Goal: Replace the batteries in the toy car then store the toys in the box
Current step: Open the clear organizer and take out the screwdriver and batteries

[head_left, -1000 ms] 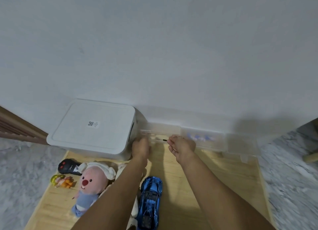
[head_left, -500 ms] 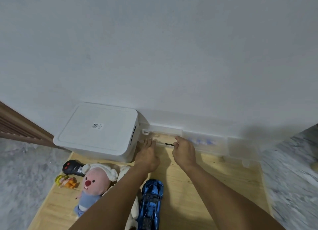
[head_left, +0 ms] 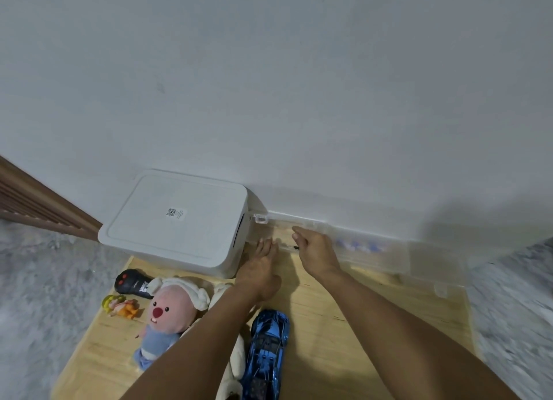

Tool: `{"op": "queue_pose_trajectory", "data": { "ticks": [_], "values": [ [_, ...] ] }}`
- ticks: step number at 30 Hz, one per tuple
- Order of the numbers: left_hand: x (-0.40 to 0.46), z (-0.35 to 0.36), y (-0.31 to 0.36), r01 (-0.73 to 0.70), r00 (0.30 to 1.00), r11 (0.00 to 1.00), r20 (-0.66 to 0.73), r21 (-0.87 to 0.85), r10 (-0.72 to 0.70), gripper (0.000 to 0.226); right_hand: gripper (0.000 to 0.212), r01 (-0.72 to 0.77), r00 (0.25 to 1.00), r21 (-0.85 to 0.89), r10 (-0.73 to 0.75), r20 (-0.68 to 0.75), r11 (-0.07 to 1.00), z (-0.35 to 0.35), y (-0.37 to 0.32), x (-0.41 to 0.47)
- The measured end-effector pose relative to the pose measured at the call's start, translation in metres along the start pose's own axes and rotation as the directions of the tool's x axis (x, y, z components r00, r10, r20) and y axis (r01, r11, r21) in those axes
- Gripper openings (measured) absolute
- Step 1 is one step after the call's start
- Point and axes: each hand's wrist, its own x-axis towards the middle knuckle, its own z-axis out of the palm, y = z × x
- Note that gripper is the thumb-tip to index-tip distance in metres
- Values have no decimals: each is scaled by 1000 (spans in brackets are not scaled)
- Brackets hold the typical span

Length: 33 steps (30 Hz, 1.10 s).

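A shiny blue toy car (head_left: 267, 354) lies on the wooden board (head_left: 344, 319) between my forearms. Along the wall sits a long clear plastic case (head_left: 380, 254) with blue-capped batteries (head_left: 356, 245) inside. My left hand (head_left: 263, 263) lies flat, fingers together, at the case's left end. My right hand (head_left: 315, 251) pinches a thin black-tipped tool, probably a small screwdriver (head_left: 294, 247), while its forefinger reaches onto the clear lid. The white storage box (head_left: 176, 223) stands to the left, lid on.
A pink plush toy (head_left: 169, 310), a black remote (head_left: 131, 283) and a small yellow-orange figurine (head_left: 121, 305) lie left of my arm. A cream plush is partly hidden under my left forearm. Grey carpet flanks the board; a white wall stands behind.
Both hands have slid a little towards the wall along the clear case. A lid latch now shows at its left end. My right forefinger has stretched onto the lid.
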Motion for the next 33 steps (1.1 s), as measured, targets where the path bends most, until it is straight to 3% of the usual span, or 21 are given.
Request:
{"op": "queue_pose_trajectory", "data": {
  "ticks": [3,10,17,20,24,29,33],
  "values": [
    [-2,-1,-2,-3,1000,1000,-1,-14,3,83,39,51,995,-275,-24,101,960,1,-4,15],
    [0,2,-6,-6,1000,1000,-3,-23,6,84,26,146,971,-598,2,240,788,-5,-1,37],
    [-1,3,-5,-9,1000,999,-13,-33,8,86,15,162,956,-642,43,291,749,-8,-10,45],
    [-1,1,-3,2,1000,1000,7,-15,-2,85,20,151,957,-573,26,288,805,-9,-6,44],
    [-2,3,-1,21,1000,1000,17,11,-21,87,22,127,978,-430,-41,204,894,-13,-3,28],
    [-4,3,5,42,999,993,24,111,-45,90,23,210,978,-395,-191,88,894,-19,22,-14],
    [-6,-2,16,50,999,970,-12,238,-49,87,21,89,993,-473,-40,112,877,-19,48,-39]
  ]
}}
